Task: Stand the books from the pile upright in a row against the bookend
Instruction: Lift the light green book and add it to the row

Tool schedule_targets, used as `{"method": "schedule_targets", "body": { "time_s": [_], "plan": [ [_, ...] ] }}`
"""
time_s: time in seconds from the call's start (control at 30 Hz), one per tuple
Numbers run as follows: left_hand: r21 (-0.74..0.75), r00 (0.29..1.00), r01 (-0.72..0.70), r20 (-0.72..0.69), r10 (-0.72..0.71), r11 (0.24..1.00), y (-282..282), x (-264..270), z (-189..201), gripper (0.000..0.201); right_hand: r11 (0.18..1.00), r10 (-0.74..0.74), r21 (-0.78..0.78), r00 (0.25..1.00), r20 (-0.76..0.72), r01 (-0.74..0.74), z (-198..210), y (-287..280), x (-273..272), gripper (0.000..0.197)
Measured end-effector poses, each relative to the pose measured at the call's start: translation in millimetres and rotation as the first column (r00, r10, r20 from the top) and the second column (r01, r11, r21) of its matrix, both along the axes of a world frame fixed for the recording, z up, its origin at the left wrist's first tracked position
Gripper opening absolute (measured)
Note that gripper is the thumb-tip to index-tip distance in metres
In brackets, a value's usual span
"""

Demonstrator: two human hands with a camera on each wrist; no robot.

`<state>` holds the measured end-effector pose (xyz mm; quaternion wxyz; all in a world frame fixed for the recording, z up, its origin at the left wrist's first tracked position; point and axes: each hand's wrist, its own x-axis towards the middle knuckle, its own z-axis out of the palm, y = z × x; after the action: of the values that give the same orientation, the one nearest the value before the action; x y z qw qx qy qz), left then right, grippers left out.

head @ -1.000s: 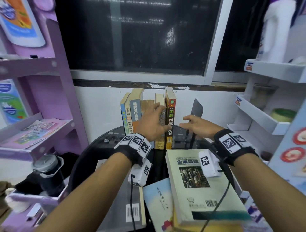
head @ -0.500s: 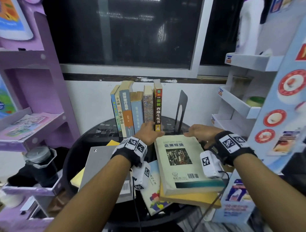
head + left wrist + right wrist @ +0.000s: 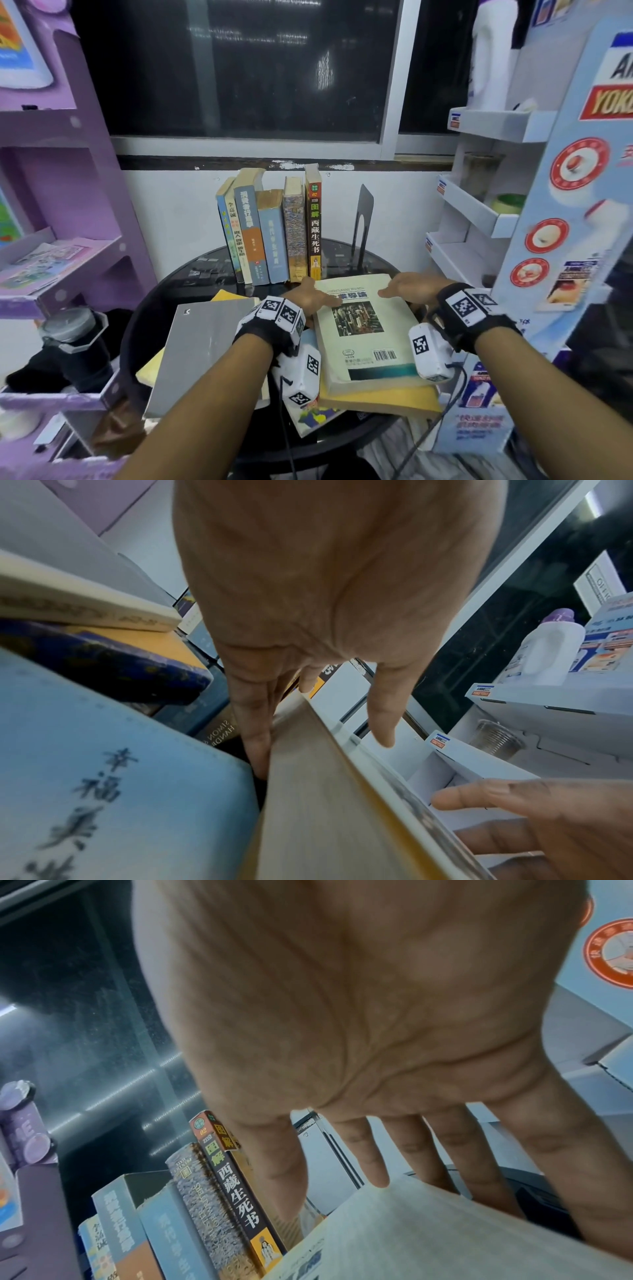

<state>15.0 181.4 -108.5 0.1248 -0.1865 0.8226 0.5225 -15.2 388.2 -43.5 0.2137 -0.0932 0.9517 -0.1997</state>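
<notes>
**A:** Start nearest: a pile of books lies flat on the round black surface [image 3: 191,277]. How many do you count?

**B:** Five from the head view. There's a grey book [image 3: 205,346] with a yellow one [image 3: 147,373] peeking out under it, a pale blue book [image 3: 308,416], and a second yellow book [image 3: 383,399] carrying the thick cream book [image 3: 363,329] on top.

**A:** And both hands are on that cream one.

**B:** Yes. The left hand [image 3: 308,296] lies at its far left corner, with straight fingers [image 3: 255,739] running down the page edge and the thumb out over the cover. The grip is apart, not clamped. The right hand [image 3: 411,287] reaches over the far right corner with its fingers [image 3: 373,1153] spread and straight, so that grip is apart too.

**A:** The cream book is flat on the pile, then. What's beyond it?

**B:** A row of upright books [image 3: 270,236], six of them, leaning slightly. To the right of the row stands one dark bookend [image 3: 363,219], with a gap between it and the last spine.

**A:** Any containers?

**B:** To the left, a purple shelf tray [image 3: 51,397] holds one dark flask [image 3: 68,339]. To the right, a white shelf [image 3: 479,219] holds one green-topped tub [image 3: 510,202].
</notes>
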Motion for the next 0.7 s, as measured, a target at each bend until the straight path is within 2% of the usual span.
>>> {"method": "schedule_targets", "body": {
  "time_s": [0.13,0.23,0.3,0.43,0.53,0.57,0.63,0.7],
  "plan": [
    [-0.026,1.0,-0.005,-0.018,0.004,1.0,1,2,2,0.085,1.0,-0.013,0.024,1.0,0.003,0.013,-3,1,-4,0.053],
    [-0.029,0.998,-0.032,-0.049,0.031,0.999,3,6,8,0.081,0.999,0.01,0.038,1.0,-0.008,-0.009,-6,0,-9,0.033],
    [-0.005,0.996,-0.061,-0.058,0.061,0.998,4,8,12,0.074,0.998,0.013,0.062,0.999,-0.03,-0.011,-6,-1,-11,0.023],
    [0.115,0.985,-0.15,-0.065,0.158,0.982,4,10,17,0.072,0.997,0.003,0.076,0.999,-0.047,0.001,-6,-5,-12,0.024],
    [0.152,0.976,-0.186,-0.086,0.2,0.971,5,10,19,0.064,0.997,0.006,0.081,0.997,-0.072,0.0,-5,-5,-10,0.022],
    [0.159,0.973,-0.19,-0.102,0.208,0.969,5,10,20,0.059,0.997,0.007,0.076,0.997,-0.076,-0.001,-5,-5,-9,0.024],
    [0.156,0.963,-0.208,-0.139,0.23,0.966,5,11,25,0.05,0.998,-0.013,0.055,0.996,-0.085,0.018,-6,-5,-8,0.043],
    [0.203,0.952,-0.23,-0.158,0.263,0.952,4,10,30,0.051,0.999,-0.043,0.025,0.994,-0.103,0.046,-4,-6,-7,0.054]
  ]
}}
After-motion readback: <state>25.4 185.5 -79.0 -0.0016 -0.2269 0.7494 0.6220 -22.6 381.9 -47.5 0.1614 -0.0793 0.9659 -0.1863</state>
